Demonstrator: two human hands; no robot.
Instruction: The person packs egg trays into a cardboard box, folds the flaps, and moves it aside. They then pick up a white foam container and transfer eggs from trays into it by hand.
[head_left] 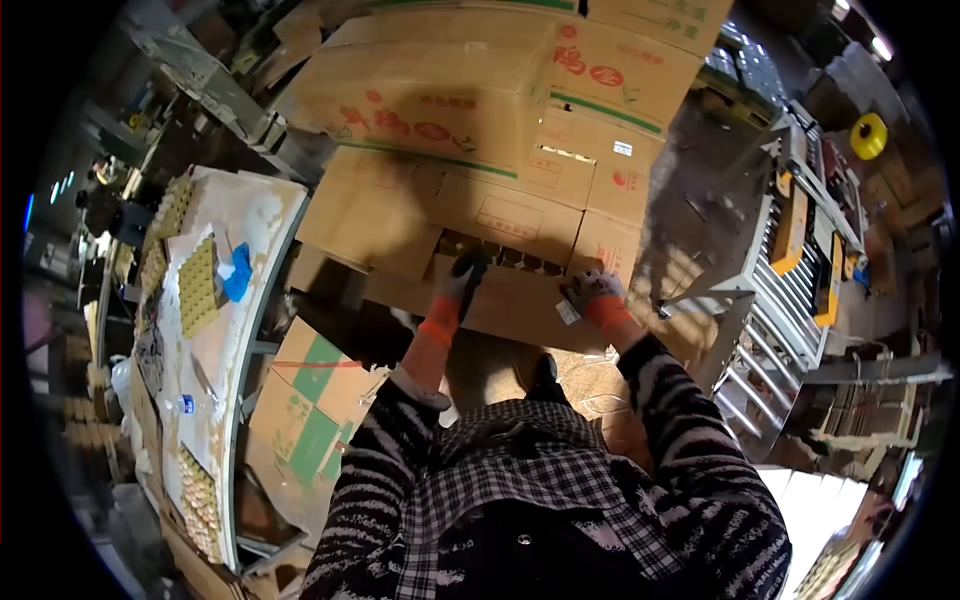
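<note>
Both hands wear gloves with orange cuffs. My left hand (462, 280) lies at the near edge of a cardboard box, by its raised near flap (530, 308). On the right end of the same flap rests my right hand (597, 290), its fingers spread over the edge beside a small white label (568, 312). Between the hands a narrow gap shows dark, toothed egg-tray edges (515, 258) inside the box. The box's upper flap (500, 212) with red print lies over the rest. The left hand's fingers are dark and partly hidden in shadow.
Closed printed cartons (430, 110) stack up beyond the box. At left stands a worktable (235, 200) with egg trays (198, 285), a blue item (238, 272) and a bottle (190, 404). A flattened carton (300, 400) leans below it. A roller conveyor (780, 340) stands right.
</note>
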